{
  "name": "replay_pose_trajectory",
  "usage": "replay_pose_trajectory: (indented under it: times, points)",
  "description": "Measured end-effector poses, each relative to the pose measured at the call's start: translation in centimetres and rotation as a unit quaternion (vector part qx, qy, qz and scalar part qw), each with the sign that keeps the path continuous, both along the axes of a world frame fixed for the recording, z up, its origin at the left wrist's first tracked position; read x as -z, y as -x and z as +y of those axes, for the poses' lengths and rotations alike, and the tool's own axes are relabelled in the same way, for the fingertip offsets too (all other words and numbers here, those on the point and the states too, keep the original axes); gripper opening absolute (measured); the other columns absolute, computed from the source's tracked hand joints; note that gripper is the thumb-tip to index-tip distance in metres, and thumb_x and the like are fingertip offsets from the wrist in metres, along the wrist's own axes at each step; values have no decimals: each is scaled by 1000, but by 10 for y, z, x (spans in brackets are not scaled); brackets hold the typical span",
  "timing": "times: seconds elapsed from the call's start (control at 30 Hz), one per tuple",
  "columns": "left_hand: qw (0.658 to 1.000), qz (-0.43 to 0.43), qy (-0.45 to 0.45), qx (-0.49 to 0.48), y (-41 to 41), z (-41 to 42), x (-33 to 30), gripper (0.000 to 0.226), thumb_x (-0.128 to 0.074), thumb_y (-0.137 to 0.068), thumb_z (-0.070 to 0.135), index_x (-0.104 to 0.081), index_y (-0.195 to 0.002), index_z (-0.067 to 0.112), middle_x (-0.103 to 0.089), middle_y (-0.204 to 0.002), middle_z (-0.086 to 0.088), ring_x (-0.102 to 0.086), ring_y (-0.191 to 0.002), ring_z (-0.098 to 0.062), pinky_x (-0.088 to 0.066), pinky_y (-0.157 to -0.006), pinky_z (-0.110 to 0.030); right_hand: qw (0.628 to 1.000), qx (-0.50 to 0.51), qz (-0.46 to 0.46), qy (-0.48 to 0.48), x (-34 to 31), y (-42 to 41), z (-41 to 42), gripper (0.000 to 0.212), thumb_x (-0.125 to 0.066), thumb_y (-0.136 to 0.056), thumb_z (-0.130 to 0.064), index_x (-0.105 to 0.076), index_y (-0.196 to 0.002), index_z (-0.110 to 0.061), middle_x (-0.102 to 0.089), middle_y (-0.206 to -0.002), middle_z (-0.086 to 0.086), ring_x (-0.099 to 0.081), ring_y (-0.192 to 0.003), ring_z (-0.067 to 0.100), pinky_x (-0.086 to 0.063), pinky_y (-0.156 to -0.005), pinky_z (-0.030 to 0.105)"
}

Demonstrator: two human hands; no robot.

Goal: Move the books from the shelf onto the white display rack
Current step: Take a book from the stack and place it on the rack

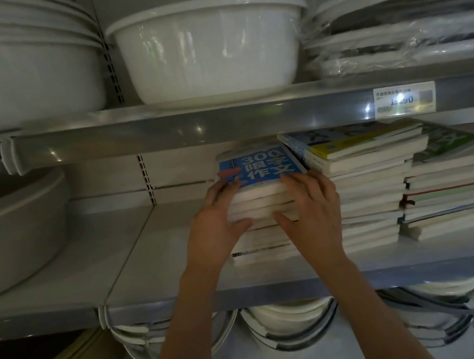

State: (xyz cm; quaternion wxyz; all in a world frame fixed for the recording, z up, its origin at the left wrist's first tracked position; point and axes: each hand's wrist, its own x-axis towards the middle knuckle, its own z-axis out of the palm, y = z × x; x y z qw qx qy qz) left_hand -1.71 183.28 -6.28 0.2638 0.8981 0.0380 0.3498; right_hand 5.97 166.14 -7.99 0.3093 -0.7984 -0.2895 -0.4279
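Left hand point(216, 221) and right hand point(313, 207) grip top few books of leftmost stack, blue-covered paperback point(259, 167) uppermost (fingers on cover, thumbs under), on grey metal shelf point(136, 260); taller stacks point(373, 187) just right.

A white basin point(212, 54) sits on the upper shelf board. To its left rests a larger stack of basins point(4, 71); to its right, plastic-wrapped lids point(406, 32). Below its right side hangs a price tag point(404, 100). Far beneath it lie stacked rimmed bowls point(287, 325).
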Motion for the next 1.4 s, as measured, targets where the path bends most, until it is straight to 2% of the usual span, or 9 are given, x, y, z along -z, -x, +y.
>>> replay_pose_trajectory:
  times: [0.2, 0.4, 0.53, 0.6, 0.83, 1.03, 1.17, 1.3, 1.4]
  points:
    - [1000, -26, -10, -4, 2, 0, 1, 75, -86, -74, 30, -54, -141, 25, -47, -148, 3, -54, -125, -12, -50, -101, -34, 998, -38, 38, -16, 0, 4, 3, 69, -88, -67, -16, -57, -128, -14, -51, -133, 4, -36, -133, 33, -47, -100, 53]
    - [998, -44, 34, -2, 3, -4, 1, 67, -83, -78, 27, -56, -139, 21, -46, -149, 3, -51, -126, -10, -41, -101, -21, 997, -39, 62, -27, -5, 14, 12, 68, -83, -69, -4, -53, -129, -14, -44, -135, 7, -45, -122, 34, -52, -95, 51]
    - [997, -52, 62, 4, 4, -3, 7, 66, -83, -78, 19, -56, -138, 15, -45, -149, -2, -41, -118, 6, -27, -96, 4, 996, -43, 70, -36, -3, 22, 16, 68, -82, -68, 0, -55, -129, -13, -47, -134, 12, -45, -118, 35, -50, -95, 48]
    - [996, -52, 70, 3, 6, -3, 8, 66, -83, -78, 17, -56, -138, 15, -45, -149, -2, -39, -116, 8, -26, -94, 6, 996, -43, 70, -39, -3, 24, 16, 66, -81, -68, 2, -57, -128, -14, -48, -133, 12, -47, -115, 36, -51, -94, 47]
    - [988, -74, 139, 4, 21, 0, 7, 61, -82, -77, 9, -61, -134, 19, -49, -145, 2, -51, -125, -10, -47, -106, -31, 989, -84, 82, -90, -8, 34, 10, 50, -79, -76, 2, -66, -121, -16, -56, -126, 8, -49, -114, 31, -42, -92, 30]
    - [987, -100, 122, 7, 39, 2, 14, 62, -84, -76, 9, -62, -133, 19, -51, -142, 1, -52, -125, -10, -52, -102, -41, 982, -127, 113, -87, -8, 38, -2, 60, -84, -76, -16, -59, -130, -24, -45, -139, 5, -42, -126, 20, -38, -100, 26]
    - [974, -104, 200, 36, 48, -4, 6, 51, -79, -83, 23, -59, -128, 32, -49, -141, 5, -54, -123, -7, -53, -93, -20, 989, -109, 93, -47, -5, 34, 2, 66, -85, -75, -17, -52, -131, -32, -45, -141, 4, -48, -123, 24, -48, -96, 42]
    - [948, -90, 303, 38, 48, -13, -17, 20, -54, -98, 40, -57, -118, 43, -61, -121, 8, -61, -105, 2, -51, -79, -13, 986, -111, 90, -80, -2, 31, 2, 61, -84, -74, -8, -61, -127, -27, -51, -137, 4, -52, -119, 22, -53, -91, 38]
    - [930, -84, 354, 54, 48, -18, -26, 15, -55, -101, 27, -60, -112, 36, -61, -105, 13, -62, -83, 16, -47, -63, -6, 985, -124, 69, -97, 3, 38, -2, 62, -85, -73, -5, -61, -125, -28, -51, -135, 4, -48, -120, 15, -52, -91, 36]
